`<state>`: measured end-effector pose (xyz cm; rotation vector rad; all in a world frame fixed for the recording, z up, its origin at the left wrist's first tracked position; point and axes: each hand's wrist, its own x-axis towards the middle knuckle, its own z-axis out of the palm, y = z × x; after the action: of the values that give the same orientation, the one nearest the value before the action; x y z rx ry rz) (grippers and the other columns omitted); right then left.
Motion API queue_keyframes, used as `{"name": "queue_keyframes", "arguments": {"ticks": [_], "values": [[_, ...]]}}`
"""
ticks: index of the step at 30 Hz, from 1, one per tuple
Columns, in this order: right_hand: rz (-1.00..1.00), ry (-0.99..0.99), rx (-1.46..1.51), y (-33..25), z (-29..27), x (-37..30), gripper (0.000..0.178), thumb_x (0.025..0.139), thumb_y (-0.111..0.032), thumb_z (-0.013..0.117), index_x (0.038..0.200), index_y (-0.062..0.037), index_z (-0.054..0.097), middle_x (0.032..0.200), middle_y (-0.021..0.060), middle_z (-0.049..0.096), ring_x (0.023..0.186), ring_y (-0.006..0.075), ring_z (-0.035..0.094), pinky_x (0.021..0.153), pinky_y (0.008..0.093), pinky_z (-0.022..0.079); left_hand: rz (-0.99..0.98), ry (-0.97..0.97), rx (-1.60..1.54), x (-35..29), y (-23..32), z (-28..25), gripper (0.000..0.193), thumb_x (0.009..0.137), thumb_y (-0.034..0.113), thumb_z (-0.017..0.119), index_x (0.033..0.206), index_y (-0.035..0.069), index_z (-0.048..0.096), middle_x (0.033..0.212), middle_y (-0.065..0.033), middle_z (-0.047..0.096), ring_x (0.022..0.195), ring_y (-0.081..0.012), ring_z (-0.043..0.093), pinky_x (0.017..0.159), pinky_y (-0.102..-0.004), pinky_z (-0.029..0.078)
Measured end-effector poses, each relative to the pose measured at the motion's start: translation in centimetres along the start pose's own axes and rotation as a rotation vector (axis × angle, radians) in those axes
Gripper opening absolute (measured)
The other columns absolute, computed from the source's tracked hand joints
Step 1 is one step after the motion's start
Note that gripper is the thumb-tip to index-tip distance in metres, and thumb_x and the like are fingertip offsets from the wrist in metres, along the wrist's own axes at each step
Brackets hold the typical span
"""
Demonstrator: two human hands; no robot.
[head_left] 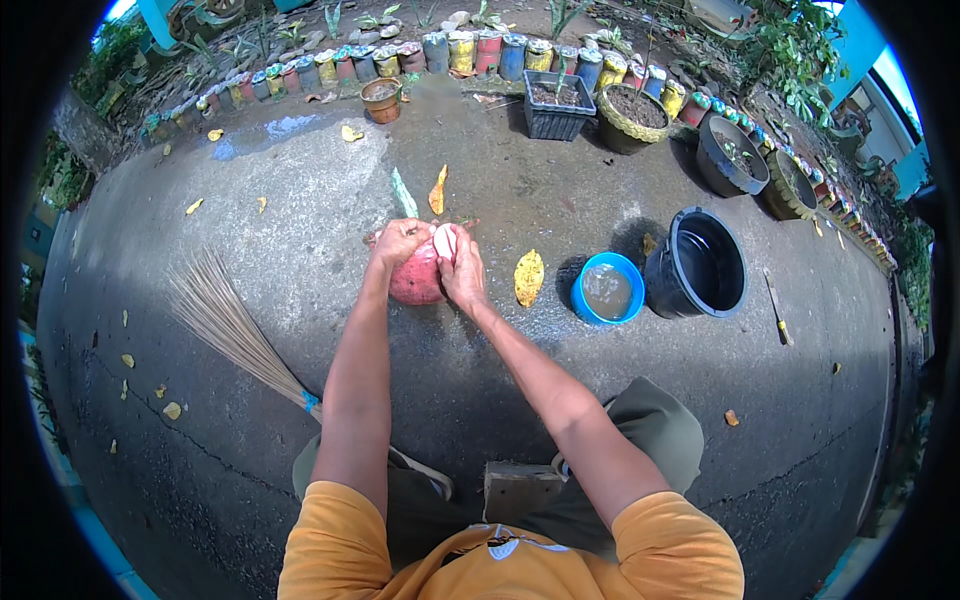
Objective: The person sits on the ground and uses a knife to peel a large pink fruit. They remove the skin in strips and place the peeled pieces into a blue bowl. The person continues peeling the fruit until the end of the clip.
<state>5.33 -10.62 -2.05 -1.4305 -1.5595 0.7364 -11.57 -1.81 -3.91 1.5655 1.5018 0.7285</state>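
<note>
A rounded, worn pinkish-red object (pixel 417 278), perhaps a pot, rests on the concrete in front of me. My left hand (pixel 403 242) has its fingers curled over the upper left of it. At its upper right, my right hand (pixel 464 272) is closed around a pale oval piece (pixel 445 241), pressed against the red surface. The fingers of both hands nearly meet, and they hide the top of the red object. Just beyond lie a green-white strip (pixel 404 193) and a yellow-brown leaf (pixel 438 190).
Right of my hands stand a blue pail of cloudy water (pixel 608 290) and a black bucket (pixel 696 263). A knife-like tool (pixel 777 308) lies farther right. A stick broom (pixel 240 325) lies left. Potted plants (pixel 634 115) line the painted bottle border (pixel 462 52).
</note>
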Motion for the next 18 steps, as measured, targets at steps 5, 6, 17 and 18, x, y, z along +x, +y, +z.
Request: {"name": "queue_keyframes", "arguments": {"ticks": [5, 6, 17, 18], "values": [[-0.028, 0.005, -0.039, 0.1, 0.5, -2.9, 0.068, 0.080, -0.001, 0.059, 0.141, -0.0099, 0.032, 0.116, 0.0258, 0.051, 0.111, 0.0432, 0.052, 0.094, 0.0473, 0.044, -0.003, 0.018, -0.052, -0.1, 0.8, -0.3, 0.024, 0.085, 0.027, 0.069, 0.097, 0.007, 0.072, 0.086, -0.0001, 0.070, 0.080, -0.0086, 0.061, 0.077, -0.0261, 0.049], [0.075, -0.105, -0.044, 0.4, 0.8, -4.5, 0.069, 0.080, -0.001, 0.061, 0.142, -0.0101, 0.031, 0.116, 0.0253, 0.052, 0.110, 0.0432, 0.052, 0.095, 0.0473, 0.044, -0.012, 0.004, -0.092, -0.3, 1.1, -0.4, 0.022, 0.086, 0.024, 0.069, 0.097, 0.005, 0.072, 0.085, 0.0012, 0.069, 0.078, -0.0064, 0.059, 0.075, -0.0248, 0.049], [-0.051, 0.045, 0.047, -0.1, 0.6, 0.7, 0.065, 0.080, -0.001, 0.060, 0.140, -0.0095, 0.035, 0.117, 0.0260, 0.052, 0.113, 0.0418, 0.051, 0.096, 0.0469, 0.043, -0.022, 0.032, 0.018, -1.4, 3.1, -0.8, 0.024, 0.083, 0.029, 0.069, 0.097, 0.011, 0.074, 0.089, -0.0011, 0.072, 0.083, -0.0100, 0.063, 0.080, -0.0273, 0.049], [-0.091, 0.063, 0.031, -0.2, 0.7, 0.3, 0.064, 0.080, -0.001, 0.060, 0.139, -0.0095, 0.036, 0.117, 0.0260, 0.052, 0.112, 0.0418, 0.051, 0.095, 0.0472, 0.043, -0.041, 0.039, 0.048, -1.3, 3.0, -0.9, 0.024, 0.082, 0.030, 0.069, 0.096, 0.012, 0.074, 0.090, -0.0019, 0.072, 0.084, -0.0113, 0.064, 0.081, -0.0275, 0.049]]}}
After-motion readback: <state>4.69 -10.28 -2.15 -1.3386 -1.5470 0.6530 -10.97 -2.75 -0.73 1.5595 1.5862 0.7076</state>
